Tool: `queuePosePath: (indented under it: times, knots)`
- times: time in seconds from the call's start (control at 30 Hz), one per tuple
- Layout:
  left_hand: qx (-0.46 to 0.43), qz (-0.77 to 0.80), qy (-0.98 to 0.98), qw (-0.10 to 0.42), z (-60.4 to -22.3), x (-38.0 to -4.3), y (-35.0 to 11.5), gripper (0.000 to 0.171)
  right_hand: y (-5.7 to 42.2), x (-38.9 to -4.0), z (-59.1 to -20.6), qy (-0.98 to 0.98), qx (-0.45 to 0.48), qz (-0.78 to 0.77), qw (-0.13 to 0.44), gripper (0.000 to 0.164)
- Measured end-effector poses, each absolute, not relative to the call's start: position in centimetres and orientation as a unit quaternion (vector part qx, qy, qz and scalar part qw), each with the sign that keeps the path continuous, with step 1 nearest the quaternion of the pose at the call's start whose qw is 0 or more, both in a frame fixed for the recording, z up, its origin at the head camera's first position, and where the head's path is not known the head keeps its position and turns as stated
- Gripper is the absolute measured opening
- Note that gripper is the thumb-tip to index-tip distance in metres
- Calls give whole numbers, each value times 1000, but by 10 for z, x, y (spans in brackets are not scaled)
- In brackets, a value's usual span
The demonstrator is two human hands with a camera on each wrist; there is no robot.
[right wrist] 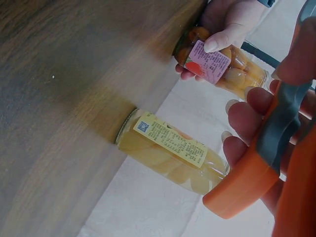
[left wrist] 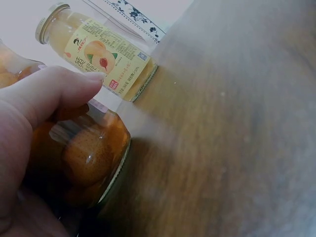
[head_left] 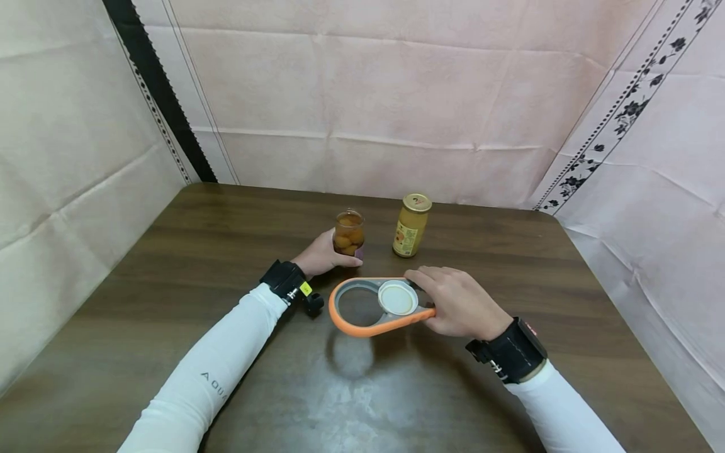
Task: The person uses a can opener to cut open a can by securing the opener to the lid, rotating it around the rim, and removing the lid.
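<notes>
Orange-rimmed jar opener (head_left: pixel 362 331), head view: fingers of the right hand (head_left: pixel 459 301) grip it; tilting could drop its white lid (head_left: pixel 398 297). At eleven o'clock, fingers of the left hand (head_left: pixel 325 255) wrap the fruit jar (head_left: pixel 349 239). Left wrist: slackening might spill it. Right wrist: a careless swing could topple the peach jar (right wrist: pixel 168 153), at the fruit jar's seven o'clock.

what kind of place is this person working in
Probably a makeshift recording booth: creased pale sheets hang behind and on both sides of a wooden table, and the person wears black wrist devices.
</notes>
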State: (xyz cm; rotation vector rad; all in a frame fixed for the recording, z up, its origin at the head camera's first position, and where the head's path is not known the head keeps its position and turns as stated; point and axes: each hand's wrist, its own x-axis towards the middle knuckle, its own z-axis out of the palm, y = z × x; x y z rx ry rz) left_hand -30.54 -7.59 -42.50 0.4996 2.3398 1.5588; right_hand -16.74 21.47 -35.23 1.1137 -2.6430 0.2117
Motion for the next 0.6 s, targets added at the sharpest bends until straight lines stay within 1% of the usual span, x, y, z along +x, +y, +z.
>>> queuePosePath:
  times: [0.13, 0.37, 0.6]
  knots:
    - [165, 541, 813, 137, -427, -305, -80, 68, 212, -168, -355, -909, 386, 76, 137, 63]
    - [157, 543, 811, 146, -433, -301, -81, 69, 211, -166, -361, -909, 390, 70, 133, 61]
    - [178, 561, 801, 113, -427, -304, -78, 75, 210, -168, -357, -911, 385, 68, 132, 61]
